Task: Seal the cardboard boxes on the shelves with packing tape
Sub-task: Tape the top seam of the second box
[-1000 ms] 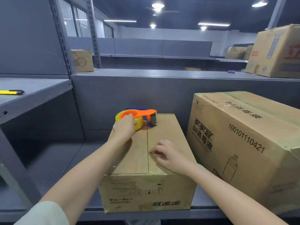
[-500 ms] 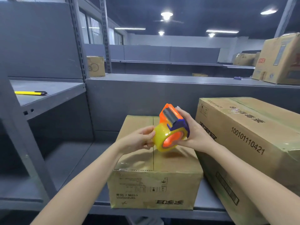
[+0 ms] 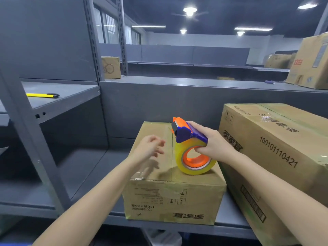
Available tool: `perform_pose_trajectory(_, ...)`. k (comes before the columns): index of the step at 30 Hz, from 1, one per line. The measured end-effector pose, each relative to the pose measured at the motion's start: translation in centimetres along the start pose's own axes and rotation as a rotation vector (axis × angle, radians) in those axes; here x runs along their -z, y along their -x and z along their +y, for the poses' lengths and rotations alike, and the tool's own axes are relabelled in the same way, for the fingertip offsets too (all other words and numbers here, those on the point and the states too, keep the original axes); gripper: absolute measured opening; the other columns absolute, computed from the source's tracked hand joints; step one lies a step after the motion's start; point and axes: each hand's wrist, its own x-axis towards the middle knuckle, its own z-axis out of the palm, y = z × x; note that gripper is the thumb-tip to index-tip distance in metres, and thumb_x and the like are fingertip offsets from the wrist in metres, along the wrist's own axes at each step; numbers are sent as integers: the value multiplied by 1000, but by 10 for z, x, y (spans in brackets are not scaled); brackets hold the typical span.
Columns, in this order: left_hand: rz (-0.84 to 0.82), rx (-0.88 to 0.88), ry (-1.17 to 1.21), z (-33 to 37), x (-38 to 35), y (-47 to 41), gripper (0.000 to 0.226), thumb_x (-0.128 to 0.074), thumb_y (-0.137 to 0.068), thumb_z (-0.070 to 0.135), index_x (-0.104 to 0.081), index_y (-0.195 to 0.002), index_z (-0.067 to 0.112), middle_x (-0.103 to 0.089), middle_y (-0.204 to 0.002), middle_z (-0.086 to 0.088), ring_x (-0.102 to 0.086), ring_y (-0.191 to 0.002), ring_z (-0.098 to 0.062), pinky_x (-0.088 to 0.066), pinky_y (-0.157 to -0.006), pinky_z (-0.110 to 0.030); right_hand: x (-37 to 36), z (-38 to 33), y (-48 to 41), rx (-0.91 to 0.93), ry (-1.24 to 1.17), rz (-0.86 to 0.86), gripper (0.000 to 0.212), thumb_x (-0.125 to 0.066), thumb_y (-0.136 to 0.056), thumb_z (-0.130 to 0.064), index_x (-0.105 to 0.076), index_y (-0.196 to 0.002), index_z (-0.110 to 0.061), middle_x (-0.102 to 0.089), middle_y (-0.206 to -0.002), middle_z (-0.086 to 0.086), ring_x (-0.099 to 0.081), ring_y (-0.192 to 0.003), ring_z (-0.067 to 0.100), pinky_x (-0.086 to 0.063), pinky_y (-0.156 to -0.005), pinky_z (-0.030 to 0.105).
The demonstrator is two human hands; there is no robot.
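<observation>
Taping seems pending: tape dispenser [image 3: 181, 151] gripped by right hand [image 3: 211, 142] over the cardboard box [image 3: 156, 132], left hand [image 3: 150, 148] slack, empty; seam contact is needed.

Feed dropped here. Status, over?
Right hand grips orange-and-purple tape dispenser over small cardboard box. Left hand open, empty. Large cardboard box close right.

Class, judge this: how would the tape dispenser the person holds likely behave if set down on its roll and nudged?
The tape dispenser would probably roll, since its yellow roll is round. The purple-and-orange head sits high on one side, so it may tip that way. The right hand alone holds it, so it is likely light.
</observation>
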Motion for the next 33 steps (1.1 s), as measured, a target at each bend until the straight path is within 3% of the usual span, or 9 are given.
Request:
perform_pose_trajectory(2,91,71,131,17,8,5,36,-39,-98,25,-59,-78,2,-62,-74,-13,-62,-49,-15,-42,-45,-19,-1,-3,-5,2,43,-30,87,-73,-77,-13,-25,-143,-39,-53,-120,-11,-54,-94,2,-44,-66,11)
perform_pose_trajectory(6,-39,247,192,44,20,16,51,-48,-91,45,-64,-86,-3,-72,-71,-12,-70,-62,-20,-52,-47,-21,-5,-15,-13,64,159,-56,99,-72,-77,-15,-6,-134,-62,-51,-108,-15,-56,-86,8,-52,-67,25)
perform_pose_trajectory(11,-19,294,183,49,28,19,25,-60,-87,22,-64,-84,-3,-71,-68,-13,-69,-59,-19,-51,-48,-20,-10,-22,-17,148,308,-53,99,-70,-79,-20,2,-129,-66,-56,-110,-10,-53,-86,11,-51,-67,23)
perform_pose_trajectory(15,-11,313,158,43,33,21,12,-59,-87,7,-64,-87,-4,-71,-71,-15,-69,-60,-20,-51,-48,-20,-12,-24,-18,157,356,-55,91,-70,-80,-24,-10,-142,-52,-55,-122,-4,-53,-96,12,-53,-72,27)
perform_pose_trajectory(20,-20,360,217,35,33,22,19,-60,-85,8,-56,-98,-5,-62,-85,-19,-70,-65,-23,-52,-49,-21,-14,-30,-22,170,422,-124,87,-68,-81,-29,-11,-145,-46,-53,-121,-5,-51,-92,10,-51,-65,21)
perform_pose_trajectory(22,-33,330,197,30,34,23,18,-60,-85,7,-52,-99,-1,-52,-79,-16,-70,-68,-20,-53,-52,-21,-14,-34,-24,177,411,-148,88,-68,-81,-30,-10,-145,-46,-53,-121,-4,-53,-93,12,-52,-66,22)
perform_pose_trajectory(24,-40,292,152,27,39,25,11,-58,-86,1,-53,-96,-1,-54,-62,-10,-70,-69,-17,-53,-54,-20,-14,-38,-24,208,456,-158,89,-67,-82,-33,-5,-142,-51,-54,-118,-4,-55,-92,13,-52,-65,22)
perform_pose_trajectory(27,6,239,42,27,46,29,7,-54,-87,-3,-56,-80,0,-58,-68,-14,-68,-61,-16,-50,-50,-18,-16,-45,-29,262,543,-212,90,-63,-83,-34,9,-128,-65,-55,-108,-4,-56,-86,16,-52,-63,23)
perform_pose_trajectory(33,90,182,-44,19,51,40,21,-47,-86,-6,-53,-68,4,-52,-54,-7,-46,-45,-11,-44,-44,-16,-11,-65,-31,285,643,-303,84,-62,-82,-38,-6,-142,-53,-43,-92,-13,-49,-70,10,-40,-52,15)
